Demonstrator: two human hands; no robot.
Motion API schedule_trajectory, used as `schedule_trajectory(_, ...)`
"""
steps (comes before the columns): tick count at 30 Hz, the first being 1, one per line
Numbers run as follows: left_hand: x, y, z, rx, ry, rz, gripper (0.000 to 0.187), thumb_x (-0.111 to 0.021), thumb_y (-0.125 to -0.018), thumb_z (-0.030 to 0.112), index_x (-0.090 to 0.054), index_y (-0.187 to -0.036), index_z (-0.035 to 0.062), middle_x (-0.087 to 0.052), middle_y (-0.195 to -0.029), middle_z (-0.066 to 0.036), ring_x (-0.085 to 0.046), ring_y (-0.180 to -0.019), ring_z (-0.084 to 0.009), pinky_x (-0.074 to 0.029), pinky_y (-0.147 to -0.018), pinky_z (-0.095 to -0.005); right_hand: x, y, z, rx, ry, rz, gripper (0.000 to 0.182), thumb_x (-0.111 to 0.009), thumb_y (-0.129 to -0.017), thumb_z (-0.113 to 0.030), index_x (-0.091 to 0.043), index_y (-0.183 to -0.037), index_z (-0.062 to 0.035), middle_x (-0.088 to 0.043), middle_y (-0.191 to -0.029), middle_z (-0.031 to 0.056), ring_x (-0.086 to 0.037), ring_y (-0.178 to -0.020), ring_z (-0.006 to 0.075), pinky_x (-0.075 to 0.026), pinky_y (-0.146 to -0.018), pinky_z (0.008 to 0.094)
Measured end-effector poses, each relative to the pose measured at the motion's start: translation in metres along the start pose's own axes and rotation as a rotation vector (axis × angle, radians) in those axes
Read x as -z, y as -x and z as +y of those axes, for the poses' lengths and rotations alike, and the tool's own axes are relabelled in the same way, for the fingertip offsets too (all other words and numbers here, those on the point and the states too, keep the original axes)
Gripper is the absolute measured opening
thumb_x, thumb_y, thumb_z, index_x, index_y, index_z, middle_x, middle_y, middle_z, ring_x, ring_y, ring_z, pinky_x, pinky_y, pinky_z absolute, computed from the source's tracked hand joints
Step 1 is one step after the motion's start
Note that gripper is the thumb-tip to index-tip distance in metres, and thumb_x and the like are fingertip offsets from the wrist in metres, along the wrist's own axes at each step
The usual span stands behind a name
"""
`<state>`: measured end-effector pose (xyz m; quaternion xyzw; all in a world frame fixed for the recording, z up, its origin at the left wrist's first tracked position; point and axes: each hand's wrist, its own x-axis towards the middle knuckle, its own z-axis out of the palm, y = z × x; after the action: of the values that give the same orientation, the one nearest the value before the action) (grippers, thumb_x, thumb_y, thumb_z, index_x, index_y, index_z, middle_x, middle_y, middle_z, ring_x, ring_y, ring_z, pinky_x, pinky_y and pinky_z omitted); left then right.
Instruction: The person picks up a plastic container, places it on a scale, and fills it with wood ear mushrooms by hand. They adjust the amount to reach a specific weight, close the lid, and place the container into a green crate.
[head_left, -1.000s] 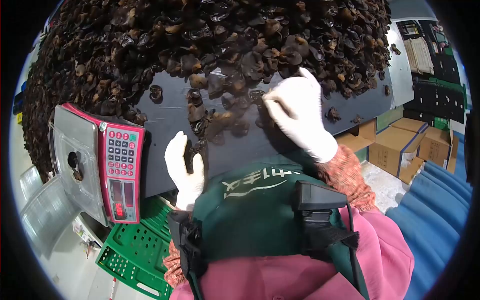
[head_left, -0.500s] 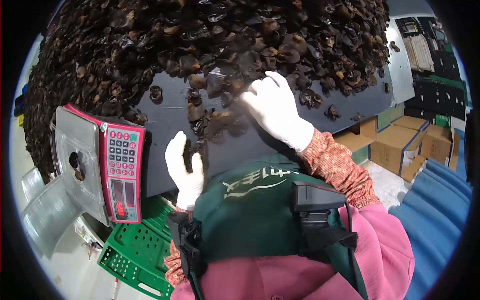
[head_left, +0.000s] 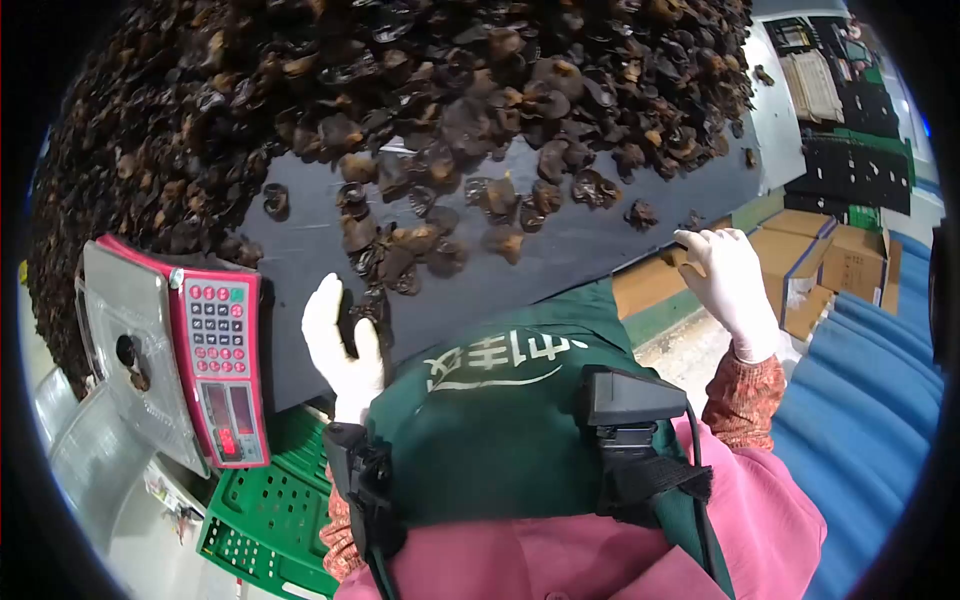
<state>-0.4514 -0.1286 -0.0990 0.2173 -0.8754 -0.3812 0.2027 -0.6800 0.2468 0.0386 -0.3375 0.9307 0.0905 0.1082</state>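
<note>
**Sorting bench: dried black fungus, scale, gloved hands**

Item 1: a large heap of dark brown, curled dried wood-ear fungus (head_left: 420, 70) is covering the far part of a flat black table top (head_left: 560, 270). A loose scatter of the same fungus pieces (head_left: 420, 245) is lying on the bare black surface, just in front of the heap.

Item 2: the left hand (head_left: 340, 345), in a white glove, is resting on the near edge of the table top with its fingers curled around a small clump of dark fungus (head_left: 365, 310); it is holding that clump.

Item 3: the right hand (head_left: 728, 275), also white-gloved, is hanging off the right end of the table, well apart from the scatter, with fingers bent inward; whether it is holding anything cannot be told.

Item 4: a red electronic weighing scale with keypad (head_left: 220, 365) is sitting at the left, its clear plastic tray (head_left: 120, 350) carrying one or two dark pieces.

Item 5: a green perforated plastic crate (head_left: 265, 510) is lying below the scale. Brown cardboard boxes (head_left: 850, 270) are standing on the floor at the right.
</note>
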Motion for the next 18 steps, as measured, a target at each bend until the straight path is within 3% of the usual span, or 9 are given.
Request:
schedule_trajectory(4,0.001,0.000,-0.002,0.010,0.003,-0.003,0.048,-0.062,-0.096,0.019,-0.059,-0.141,0.0016,-0.061,-0.140,-0.018,-0.057,-0.128,-0.0343,-0.042,-0.113,-0.0437,-0.010,0.004,-0.004,-0.106,-0.170,0.188,0.030,-0.075,-0.082,-0.011,-0.071,-0.111,-0.0113,-0.069,-0.091,0.0077,-0.067,-0.087,0.0289,-0.053,-0.078,0.0398)
schedule_trajectory(8,0.000,0.001,0.003,0.049,-0.007,0.001,0.047,-0.060,-0.097,0.017,-0.058,-0.142,0.0029,-0.060,-0.141,-0.016,-0.057,-0.129,-0.0315,-0.043,-0.113,-0.0421,-0.024,0.002,-0.003,-0.255,-0.156,0.187,0.027,-0.076,-0.083,-0.013,-0.070,-0.109,-0.0102,-0.070,-0.097,0.0085,-0.069,-0.090,0.0288,-0.055,-0.079,0.0382)
schedule_trajectory(11,-0.004,0.002,0.005,0.068,0.029,0.015,0.047,-0.059,-0.098,0.018,-0.058,-0.143,0.0030,-0.060,-0.141,-0.016,-0.057,-0.129,-0.0310,-0.043,-0.113,-0.0416,-0.042,-0.004,-0.001,-0.305,-0.325,0.301,0.029,-0.076,-0.085,-0.016,-0.069,-0.112,-0.0097,-0.069,-0.099,0.0096,-0.070,-0.092,0.0290,-0.056,-0.079,0.0369)
schedule_trajectory(15,-0.001,0.000,0.003,0.013,-0.020,0.009,0.047,-0.060,-0.097,0.015,-0.058,-0.142,0.0011,-0.061,-0.139,-0.016,-0.058,-0.127,-0.0323,-0.042,-0.113,-0.0419,-0.050,-0.031,-0.031,-0.292,-0.535,0.231,0.038,-0.075,-0.087,-0.020,-0.065,-0.121,-0.0080,-0.066,-0.111,0.0095,-0.069,-0.093,0.0282,-0.057,-0.081,0.0356)
schedule_trajectory(16,0.000,0.000,0.002,-0.003,-0.021,0.008,0.047,-0.060,-0.097,0.014,-0.058,-0.142,0.0010,-0.061,-0.140,-0.017,-0.058,-0.127,-0.0326,-0.042,-0.113,-0.0421,-0.065,-0.037,-0.033,-0.279,-0.491,0.306,0.033,-0.074,-0.089,-0.016,-0.066,-0.120,-0.0075,-0.067,-0.107,0.0100,-0.069,-0.089,0.0265,-0.056,-0.080,0.0340)
schedule_trajectory(18,0.000,0.000,0.002,-0.006,-0.026,0.002,0.048,-0.061,-0.094,0.011,-0.058,-0.141,0.0004,-0.061,-0.141,-0.017,-0.058,-0.128,-0.0337,-0.042,-0.114,-0.0426,-0.075,-0.048,-0.039,-0.292,-0.713,0.401,0.029,-0.072,-0.089,-0.013,-0.067,-0.117,-0.0066,-0.067,-0.103,0.0109,-0.069,-0.087,0.0248,-0.056,-0.080,0.0324)
